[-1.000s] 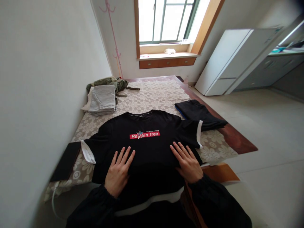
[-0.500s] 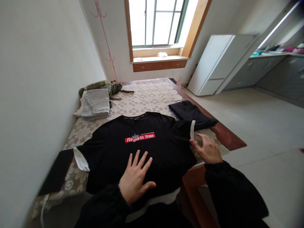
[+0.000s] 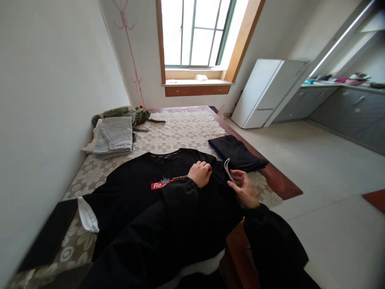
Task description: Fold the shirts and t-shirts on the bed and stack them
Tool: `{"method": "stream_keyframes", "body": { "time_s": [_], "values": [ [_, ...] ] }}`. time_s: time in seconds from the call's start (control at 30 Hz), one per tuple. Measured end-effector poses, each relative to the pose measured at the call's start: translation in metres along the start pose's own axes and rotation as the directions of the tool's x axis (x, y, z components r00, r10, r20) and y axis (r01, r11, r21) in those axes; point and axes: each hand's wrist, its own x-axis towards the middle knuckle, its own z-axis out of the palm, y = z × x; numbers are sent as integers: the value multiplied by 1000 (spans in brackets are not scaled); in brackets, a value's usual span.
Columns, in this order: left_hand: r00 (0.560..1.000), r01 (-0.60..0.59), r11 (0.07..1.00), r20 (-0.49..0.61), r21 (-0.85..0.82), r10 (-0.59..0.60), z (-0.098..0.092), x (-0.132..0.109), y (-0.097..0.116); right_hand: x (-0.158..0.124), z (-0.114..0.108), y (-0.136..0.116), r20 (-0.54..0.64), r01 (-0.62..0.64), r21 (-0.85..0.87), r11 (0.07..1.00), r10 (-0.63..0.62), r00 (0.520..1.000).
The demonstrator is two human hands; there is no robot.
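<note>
A black T-shirt (image 3: pixel 126 200) with white cuffs and a red printed label lies spread out, its collar toward the window. My left hand (image 3: pixel 200 174) is closed on the cloth between the print and the right-side sleeve, its fingertips hidden; my forearm covers part of the print. At the right-side sleeve, my right hand (image 3: pixel 245 188) pinches the fabric by the white cuff (image 3: pixel 227 169), which stands raised off the table. The other white cuff (image 3: pixel 88 214) lies flat on the left.
Folded dark clothes (image 3: pixel 237 152) lie just beyond my right hand on the patterned tablecloth (image 3: pixel 177 126). Folded grey clothes (image 3: pixel 114 134) and a green bag (image 3: pixel 136 116) are at the back left. A flat black object (image 3: pixel 49 233) rests at the left edge.
My left hand has moved from lying spread on the shirt's front to up and right, closing on the cloth. My right hand has moved onto the sleeve, and its cuff has lifted and folded.
</note>
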Motion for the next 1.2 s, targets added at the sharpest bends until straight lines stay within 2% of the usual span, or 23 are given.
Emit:
{"method": "stream_keyframes", "body": {
  "time_s": [0.07, 0.13, 0.2, 0.27, 0.33, 0.4, 0.47, 0.5, 0.57, 0.63, 0.67, 0.7, 0.73, 0.8, 0.87, 0.93, 1.03, 1.2],
  "values": [
    [999, -8, 1000, -51, 14, 9, 8, -2, -7, 2, 4, -3, -18, -34, -15, 999, 33, 999],
    [996, -10, 1000, -87, 24, 12, 17, -5, -13, 3, 7, -4, 16, -33, -83, 996, 34, 999],
    [996, -23, 999, -86, 23, 25, 24, -6, -17, 3, 7, -6, 95, 15, -176, 984, 2, 995],
    [997, -47, 999, -58, 4, 47, 28, -6, -19, 4, 7, -10, 123, 66, -244, 968, -36, 992],
    [998, -55, 997, -41, -50, 53, 29, -4, -20, 4, 6, -17, 72, 51, -259, 964, -34, 997],
    [999, -42, 976, -43, -214, 33, 27, -2, -22, 3, 8, -28, -22, -5, -221, 975, 1, 1000],
    [998, -2, 874, -60, -486, -31, 22, 2, -24, -1, 11, -45, -40, -1, -130, 992, -4, 999],
    [995, 17, 803, -66, -595, -70, 19, 4, -26, -3, 14, -54, 8, 32, -68, 997, -32, 999],
    [990, 60, 629, -35, -775, -138, 12, 8, -33, -10, 20, -71, 208, 109, 69, 992, -121, 971],
    [983, 120, 444, 44, -888, -177, 5, 10, -40, -17, 23, -81, 380, 156, 168, 973, -210, 901],
    [976, 151, 371, 77, -916, -205, 2, 11, -43, -20, 23, -82, 396, 182, 177, 967, -240, 886],
    [966, 176, 331, 98, -927, -238, 0, 11, -46, -23, 23, -80, 371, 216, 152, 964, -258, 892],
    [956, 191, 341, 96, -921, -276, -1, 10, -49, -27, 21, -76, 322, 253, 98, 962, -271, 907],
    [938, 200, 478, 26, -855, -346, -2, 8, -52, -34, 14, -63, 233, 312, -71, 947, -289, 929],
    [923, 214, 577, -30, -788, -384, -1, 6, -54, -42, 7, -48, 240, 354, -254, 900, -295, 925],
    [911, 240, 641, -60, -729, -409, -1, 5, -55, -50, 0, -35, 306, 404, -389, 828, -297, 904],
    [909, 277, 690, -51, -668, -414, -2, 5, -56, -57, -5, -21, 358, 460, -499, 734, -309, 881],
    [923, 321, 778, -4, -540, -384, -12, 3, -56, -54, -4, -10, 320, 486, -570, 662, -367, 874]
  ]
}}
